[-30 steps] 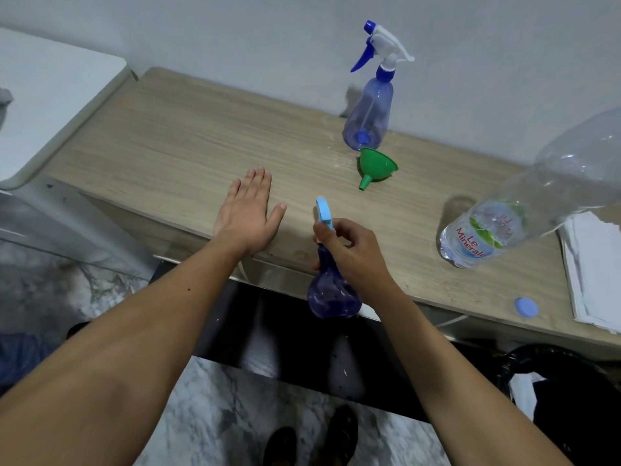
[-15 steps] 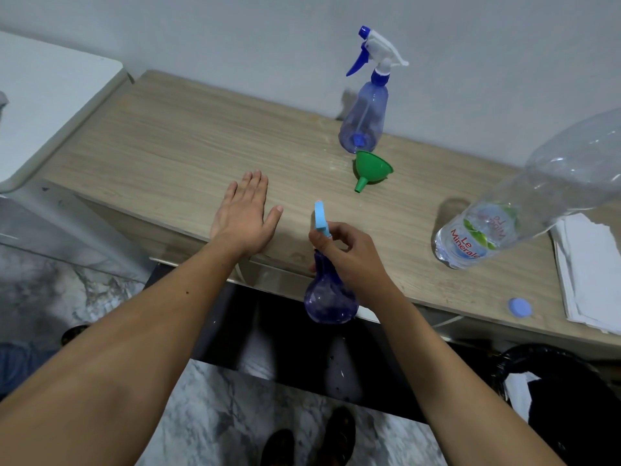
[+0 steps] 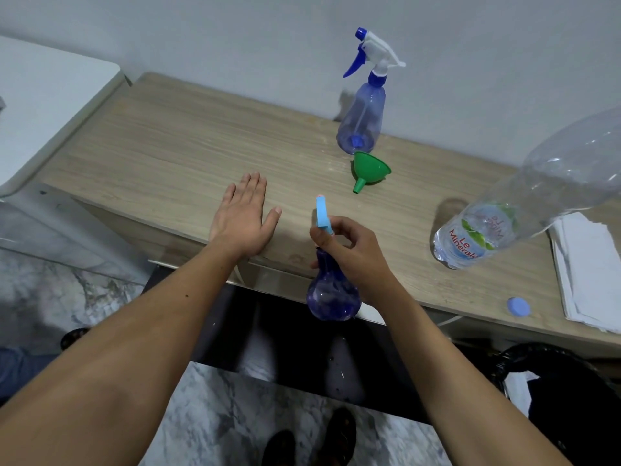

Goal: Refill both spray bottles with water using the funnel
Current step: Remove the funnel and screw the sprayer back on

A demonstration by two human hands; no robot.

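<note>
While the right hand (image 3: 349, 250) grips the neck of the small purple round-bellied plastic spray bottle (image 3: 332, 294) just off the near edge of the pale wood-grain table (image 3: 168, 153), little has shifted over the last second — the bottle sits where it did, its light blue sprayer head (image 3: 322, 212) pointing up and away toward the far wall. Its long axis runs near-upright, belly low, head high. I judge the head is being unscrewed or about to be; refilling has not begun. The left hand (image 3: 243, 216) stays flat on the table near the edge, fingers straight and together, thumb apart.

Farther back stands the tall clear-blue spray bottle with white and blue trigger (image 3: 364, 122), upright, and just in front of it the green plastic funnel (image 3: 369, 169) lies on its side, spout toward the near-left. To the right a large clear water bottle (image 3: 504, 216) tilts — uncapped, its blue cap (image 3: 518, 307) near a stack of white paper napkins (image 3: 591, 270).
</note>
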